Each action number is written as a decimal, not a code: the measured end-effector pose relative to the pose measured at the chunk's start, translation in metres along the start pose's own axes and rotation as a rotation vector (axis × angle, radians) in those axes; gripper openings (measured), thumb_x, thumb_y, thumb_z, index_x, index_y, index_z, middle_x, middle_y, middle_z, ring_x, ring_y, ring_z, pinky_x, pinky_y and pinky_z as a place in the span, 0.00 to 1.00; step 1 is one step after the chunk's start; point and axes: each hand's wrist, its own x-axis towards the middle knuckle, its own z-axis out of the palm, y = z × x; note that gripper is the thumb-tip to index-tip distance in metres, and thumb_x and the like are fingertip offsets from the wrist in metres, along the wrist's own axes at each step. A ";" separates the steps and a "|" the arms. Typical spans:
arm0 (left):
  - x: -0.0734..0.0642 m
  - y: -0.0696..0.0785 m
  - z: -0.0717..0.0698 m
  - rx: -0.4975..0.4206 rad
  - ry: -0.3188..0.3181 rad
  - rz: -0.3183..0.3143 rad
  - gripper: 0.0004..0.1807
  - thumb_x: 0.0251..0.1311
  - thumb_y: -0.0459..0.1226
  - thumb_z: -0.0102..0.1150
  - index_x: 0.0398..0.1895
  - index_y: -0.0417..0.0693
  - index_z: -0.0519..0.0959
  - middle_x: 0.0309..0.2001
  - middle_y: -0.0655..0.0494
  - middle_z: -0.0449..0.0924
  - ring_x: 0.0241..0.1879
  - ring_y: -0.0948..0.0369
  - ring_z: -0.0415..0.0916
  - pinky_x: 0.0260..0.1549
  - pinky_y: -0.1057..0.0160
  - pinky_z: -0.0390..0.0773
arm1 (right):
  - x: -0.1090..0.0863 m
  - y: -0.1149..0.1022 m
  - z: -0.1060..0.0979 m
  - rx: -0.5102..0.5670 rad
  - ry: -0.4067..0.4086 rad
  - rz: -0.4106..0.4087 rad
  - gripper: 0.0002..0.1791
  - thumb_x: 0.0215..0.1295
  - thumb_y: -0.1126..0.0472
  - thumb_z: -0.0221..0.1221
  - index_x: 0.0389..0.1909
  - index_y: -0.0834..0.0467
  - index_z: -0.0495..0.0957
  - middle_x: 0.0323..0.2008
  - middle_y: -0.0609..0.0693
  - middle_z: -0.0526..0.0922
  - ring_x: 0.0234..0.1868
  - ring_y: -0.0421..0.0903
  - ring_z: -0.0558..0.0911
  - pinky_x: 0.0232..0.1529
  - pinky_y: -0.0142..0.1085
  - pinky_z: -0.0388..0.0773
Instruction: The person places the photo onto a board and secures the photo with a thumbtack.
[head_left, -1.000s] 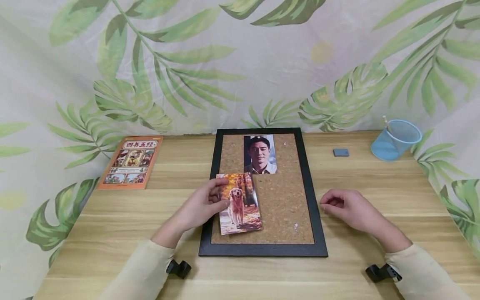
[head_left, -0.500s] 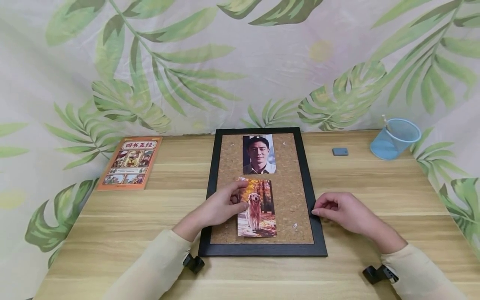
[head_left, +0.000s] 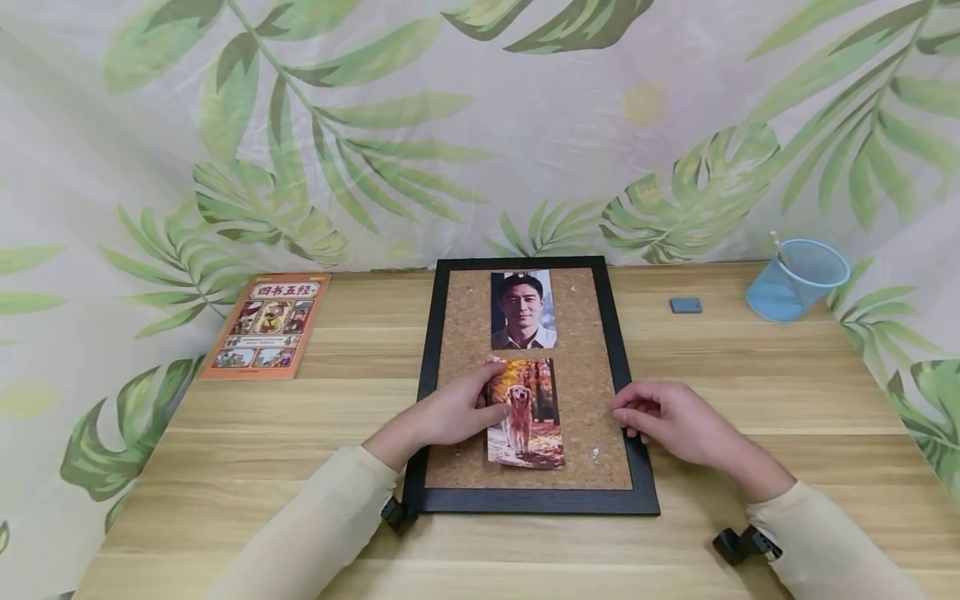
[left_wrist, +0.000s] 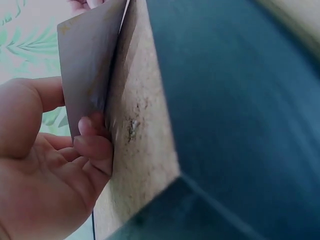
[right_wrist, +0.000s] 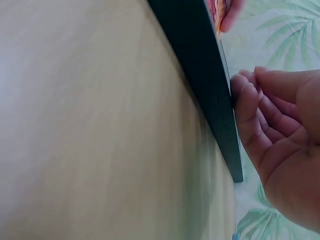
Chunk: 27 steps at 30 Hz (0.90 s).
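Observation:
My left hand (head_left: 453, 408) holds a photo of a golden retriever among autumn leaves (head_left: 536, 429) over the lower part of a framed cork board (head_left: 588, 375). In the left wrist view, the back of the photo (left_wrist: 87, 65) faces the camera, its far side angled away from the cork, and fingers (left_wrist: 95, 150) curl at its lower end. My right hand (head_left: 675, 421) is at the board's right edge, thumb and forefinger tips together; I cannot tell whether something small is between them. A portrait photo (head_left: 523, 312) is pinned to the cork above the dog photo.
Clear pushpins (head_left: 595, 454) stick in the cork near its corners. An orange comic-style book (head_left: 266, 329) lies at left on the wooden table (head_left: 337, 408). At right are a small blue-grey block (head_left: 686, 306) and a blue mesh cup (head_left: 795, 283) with a thin stick inside.
My left hand has carried the dog photo rightward, from the board's left side to below the portrait. My right hand has edged leftward to the frame.

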 end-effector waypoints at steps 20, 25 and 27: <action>0.037 -0.050 0.018 0.146 -0.057 0.033 0.50 0.73 0.55 0.64 0.89 0.46 0.52 0.85 0.42 0.59 0.83 0.48 0.60 0.80 0.45 0.65 | 0.079 -0.030 0.023 0.208 -0.082 0.022 0.06 0.79 0.71 0.58 0.47 0.69 0.82 0.36 0.60 0.89 0.30 0.47 0.87 0.31 0.38 0.87; 0.039 -0.054 0.020 0.166 -0.057 0.033 0.51 0.73 0.56 0.64 0.89 0.48 0.51 0.85 0.43 0.58 0.84 0.50 0.59 0.81 0.48 0.64 | 0.098 -0.037 0.031 0.200 -0.104 0.058 0.06 0.80 0.70 0.56 0.47 0.68 0.81 0.36 0.59 0.89 0.30 0.46 0.86 0.31 0.38 0.87; 0.039 -0.054 0.020 0.170 -0.056 0.034 0.51 0.73 0.56 0.64 0.89 0.48 0.51 0.85 0.43 0.59 0.83 0.50 0.60 0.81 0.48 0.64 | 0.106 -0.040 0.033 0.193 -0.108 0.075 0.06 0.81 0.70 0.55 0.47 0.68 0.81 0.35 0.58 0.88 0.30 0.45 0.85 0.31 0.38 0.87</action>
